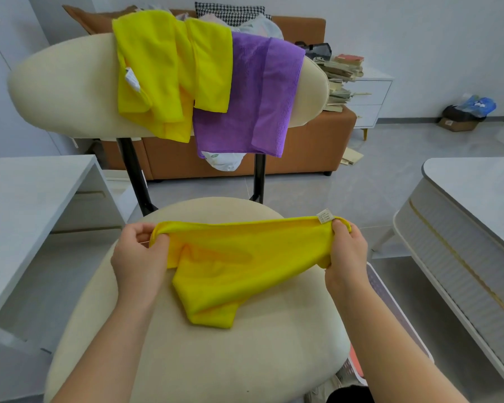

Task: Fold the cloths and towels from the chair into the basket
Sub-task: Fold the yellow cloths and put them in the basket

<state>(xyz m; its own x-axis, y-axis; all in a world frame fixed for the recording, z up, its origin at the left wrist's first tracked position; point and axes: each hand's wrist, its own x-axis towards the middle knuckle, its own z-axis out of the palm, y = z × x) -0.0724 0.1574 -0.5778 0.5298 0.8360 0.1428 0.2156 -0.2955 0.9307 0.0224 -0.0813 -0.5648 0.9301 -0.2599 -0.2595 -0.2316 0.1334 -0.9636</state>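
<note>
While other yellow cloths [169, 68] and a purple cloth [253, 97] hang over the chair back [64, 85], the fold of one yellow cloth [239, 257] looks only begun: it is stretched just above the chair seat [216, 359], its lower corner sagging onto the cushion. Next, I judge, the two held ends must be brought together evenly. The left hand [138, 254] pinches the left end, thumb over curled fingers; the right hand [345, 251] clamps the labelled end, both forearms reaching forward

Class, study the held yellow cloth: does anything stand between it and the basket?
Nothing visible does. The left hand and right hand hold the yellow cloth over the chair seat; the basket stands beside the seat's right edge, crossed only by the right forearm.
</note>
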